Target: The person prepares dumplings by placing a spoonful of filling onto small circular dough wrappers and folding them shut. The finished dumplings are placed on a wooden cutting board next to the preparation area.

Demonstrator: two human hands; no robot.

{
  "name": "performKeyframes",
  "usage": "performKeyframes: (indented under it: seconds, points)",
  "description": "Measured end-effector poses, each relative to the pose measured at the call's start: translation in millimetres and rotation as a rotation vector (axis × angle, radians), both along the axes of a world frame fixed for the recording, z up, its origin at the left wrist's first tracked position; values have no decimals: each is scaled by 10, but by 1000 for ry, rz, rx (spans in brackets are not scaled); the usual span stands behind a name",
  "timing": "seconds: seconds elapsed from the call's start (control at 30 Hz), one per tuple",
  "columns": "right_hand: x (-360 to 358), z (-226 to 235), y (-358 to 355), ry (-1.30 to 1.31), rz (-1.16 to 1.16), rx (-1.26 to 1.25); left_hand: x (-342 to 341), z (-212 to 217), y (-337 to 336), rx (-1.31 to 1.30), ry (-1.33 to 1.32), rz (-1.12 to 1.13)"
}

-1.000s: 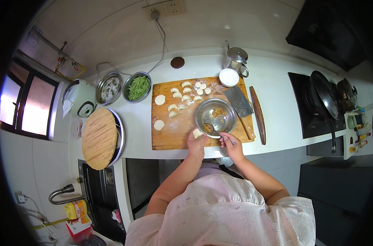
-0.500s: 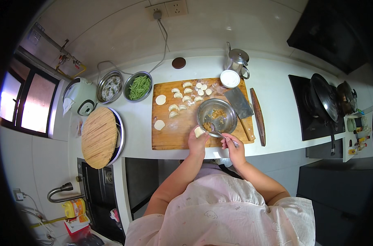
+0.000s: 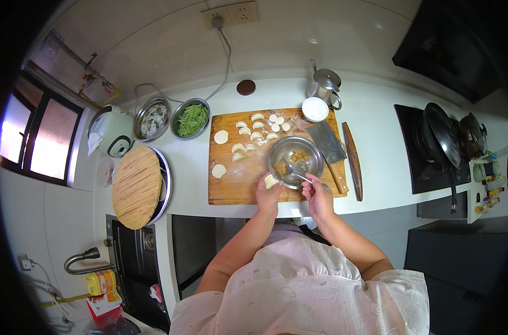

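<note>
Right grip [image 3: 319, 196] holds spoon [image 3: 300, 176] in metal bowl [image 3: 282, 149].

Cream wrapper [image 3: 270, 181], tan filling [image 3: 299, 157], silvery bowl [image 3: 279, 151]; pale blouse [image 3: 304, 273], sparsely printed.

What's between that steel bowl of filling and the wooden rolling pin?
In the head view, a wooden-handled cleaver lies between the steel bowl and the rolling pin, mostly on the cutting board, then a narrow strip of white countertop.
</note>
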State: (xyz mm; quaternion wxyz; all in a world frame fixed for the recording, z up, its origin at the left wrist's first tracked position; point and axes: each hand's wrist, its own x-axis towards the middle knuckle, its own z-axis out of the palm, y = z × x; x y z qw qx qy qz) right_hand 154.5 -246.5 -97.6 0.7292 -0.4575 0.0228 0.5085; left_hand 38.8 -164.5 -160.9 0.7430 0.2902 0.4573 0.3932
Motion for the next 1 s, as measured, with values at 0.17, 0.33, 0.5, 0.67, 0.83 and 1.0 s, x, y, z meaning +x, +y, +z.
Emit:
performKeyframes:
  seconds: [0.17,0.33,0.5,0.67,0.83,1.0]
  points:
    - [96,-36,54,69,-31,33,-111,-125,100,6,14,-53]
    - [203,-85,35,83,-22,72,-248,-152,232,-79,-12,114]
    - [240,-32,4,85,-22,72,-354,-210,407,-45,-11,174]
    - [268,5,-48,96,-37,73,-353,-62,464,-67,-50,229]
    - [290,9,-74,90,-22,105,-313,183,512,-52,-248,184]
    - [318,118,-59,104,-36,134,-124,328,471,-141,-383,33]
